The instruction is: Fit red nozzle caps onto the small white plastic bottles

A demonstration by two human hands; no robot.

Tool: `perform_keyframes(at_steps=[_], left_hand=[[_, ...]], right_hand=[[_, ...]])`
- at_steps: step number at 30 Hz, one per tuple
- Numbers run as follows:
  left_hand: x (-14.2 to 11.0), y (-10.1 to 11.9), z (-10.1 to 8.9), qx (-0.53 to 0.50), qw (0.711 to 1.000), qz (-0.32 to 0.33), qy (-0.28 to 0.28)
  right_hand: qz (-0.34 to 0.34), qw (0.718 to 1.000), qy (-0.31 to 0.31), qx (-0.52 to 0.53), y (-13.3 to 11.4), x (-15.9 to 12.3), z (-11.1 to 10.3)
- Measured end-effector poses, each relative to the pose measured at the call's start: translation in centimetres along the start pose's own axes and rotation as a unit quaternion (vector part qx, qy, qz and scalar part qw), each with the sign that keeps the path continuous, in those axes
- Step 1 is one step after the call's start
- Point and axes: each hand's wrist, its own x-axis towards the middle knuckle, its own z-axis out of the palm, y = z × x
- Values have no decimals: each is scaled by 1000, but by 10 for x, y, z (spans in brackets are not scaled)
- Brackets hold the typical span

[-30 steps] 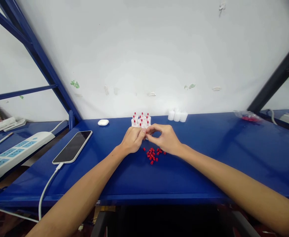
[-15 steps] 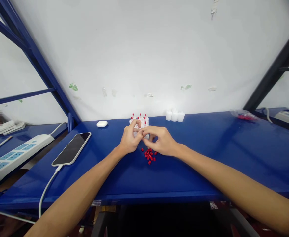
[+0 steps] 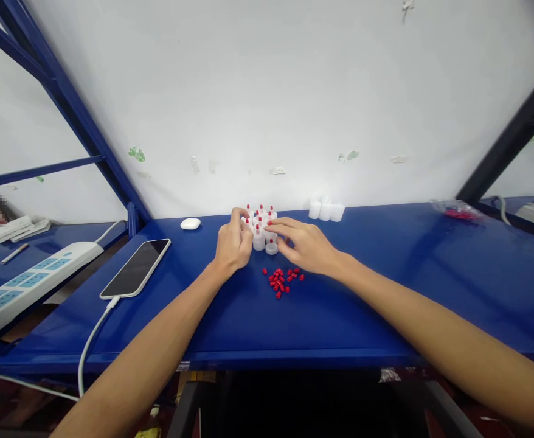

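Several small white bottles with red tips (image 3: 258, 242) stand bunched upright between my two hands. My left hand (image 3: 234, 244) is at the left side of the bunch, fingers bent and nothing visible in its grasp. On the other side, my right hand (image 3: 310, 244) reaches in with fingers stretched out against or close beside the bottles; exact contact is hard to see. A low white screw cap with a red tip (image 3: 271, 248) sits at the front of the bunch. Closer to me, loose red caps (image 3: 277, 283) lie scattered on the blue table (image 3: 362, 316).
White bottles without red tips (image 3: 325, 211) stand by the wall at right. A clear bag with red pieces (image 3: 459, 213) lies farther right. To the left are a white earphone case (image 3: 190, 224), a phone on a cable (image 3: 135, 269) and a power strip (image 3: 36, 286).
My hands were together in front of the bottles, fingertips meeting. Now they have parted to either side of the bunch, which shows more clearly between them.
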Motion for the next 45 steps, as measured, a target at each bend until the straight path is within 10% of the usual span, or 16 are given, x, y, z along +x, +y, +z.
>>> perform_keyframes(at_steps=[9, 14, 24, 34, 45], left_hand=[[4, 1, 4, 22, 997, 78, 19], [2, -2, 5, 32, 998, 53, -12], [5, 2, 5, 31, 998, 32, -54], [0, 0, 6, -20, 997, 22, -67], [1, -5, 7, -14, 997, 21, -69]], right_hand=[[22, 983, -144, -108, 3, -1, 1], [8, 988, -110, -109, 0, 0, -4], [-76, 958, -263, -81, -20, 4, 2], [-25, 987, -155, -32, -12, 9, 6], [-55, 976, -205, -53, -11, 5, 28]])
